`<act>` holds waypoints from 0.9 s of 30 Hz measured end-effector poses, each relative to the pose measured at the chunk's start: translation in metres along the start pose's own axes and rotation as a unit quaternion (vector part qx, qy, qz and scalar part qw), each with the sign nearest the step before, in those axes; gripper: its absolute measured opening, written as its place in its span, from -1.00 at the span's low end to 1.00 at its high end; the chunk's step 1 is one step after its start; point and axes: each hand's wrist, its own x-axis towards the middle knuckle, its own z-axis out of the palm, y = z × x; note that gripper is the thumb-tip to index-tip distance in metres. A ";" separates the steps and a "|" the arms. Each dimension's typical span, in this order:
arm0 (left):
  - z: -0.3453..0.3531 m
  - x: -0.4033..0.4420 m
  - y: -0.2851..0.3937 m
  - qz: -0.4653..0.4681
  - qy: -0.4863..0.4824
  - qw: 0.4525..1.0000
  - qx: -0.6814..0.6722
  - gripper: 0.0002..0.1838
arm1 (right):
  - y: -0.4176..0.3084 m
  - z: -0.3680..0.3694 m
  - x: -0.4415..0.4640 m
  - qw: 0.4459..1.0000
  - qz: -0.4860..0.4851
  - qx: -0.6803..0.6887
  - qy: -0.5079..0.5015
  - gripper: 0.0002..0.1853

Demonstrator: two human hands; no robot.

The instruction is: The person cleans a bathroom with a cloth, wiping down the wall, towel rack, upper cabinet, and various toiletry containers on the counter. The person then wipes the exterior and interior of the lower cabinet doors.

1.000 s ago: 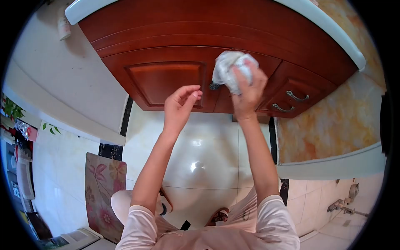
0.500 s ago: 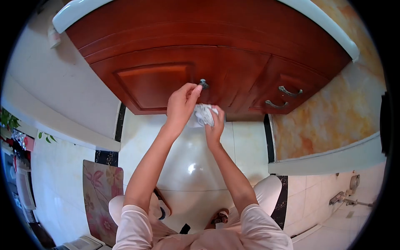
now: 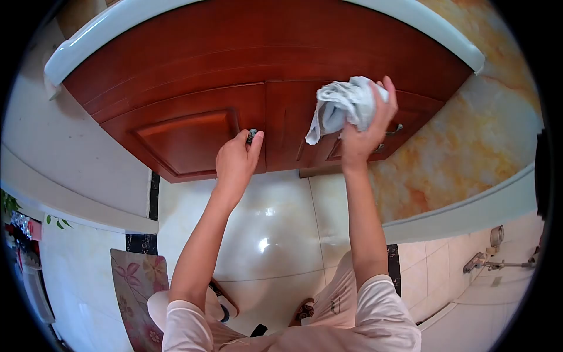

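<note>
My left hand pinches the small metal knob on the left door of a reddish-brown wooden cabinet. That door looks closed. In my right hand is a crumpled white cloth, raised in front of the cabinet's right half. Folds of the cloth hang down to the left of my fingers. Behind my right hand, a metal drawer handle is partly covered.
A white countertop edge curves above the cabinet. To the right stands a yellow-orange marbled wall panel. Below are shiny pale floor tiles and a flowered mat. A wall-mounted metal faucet is at the far right.
My right hand has lifted the cloth up and to the right, from below the knob to the cabinet's right front. My left hand stays at the knob; the view has shifted.
</note>
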 end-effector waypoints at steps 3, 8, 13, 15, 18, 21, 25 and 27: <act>0.000 0.001 0.003 -0.008 0.002 1.000 -0.006 -0.54 | 0.013 0.017 -0.047 0.989 -0.083 -0.061 -0.102 -0.25; -0.002 -0.002 0.005 0.001 0.007 1.000 0.005 -0.55 | 0.062 0.021 -0.171 0.941 -0.156 -0.124 -0.274 -0.38; 0.001 -0.001 0.005 0.002 0.018 1.000 0.009 -0.56 | 0.025 0.020 -0.096 0.985 -0.123 -0.022 -0.118 -0.51; 0.001 -0.004 0.007 -0.004 0.014 1.000 0.008 -0.58 | -0.016 0.031 -0.040 0.990 -0.136 -0.012 -0.046 -0.51; 0.004 -0.002 0.002 0.019 0.050 0.998 0.034 -0.64 | -0.039 0.065 -0.014 0.977 -0.186 -0.018 -0.103 -0.46; 0.002 -0.007 0.003 0.037 0.071 0.997 0.019 -0.65 | -0.024 0.076 -0.043 0.969 -0.214 -0.008 -0.122 -0.49; -0.021 -0.045 0.013 0.006 0.018 0.999 -0.026 -0.67 | -0.002 0.030 -0.083 0.974 -0.055 0.029 -0.217 -0.57; -0.034 -0.070 0.013 0.002 0.004 1.000 -0.030 -0.66 | -0.003 0.010 -0.074 0.973 0.025 0.095 -0.208 -0.60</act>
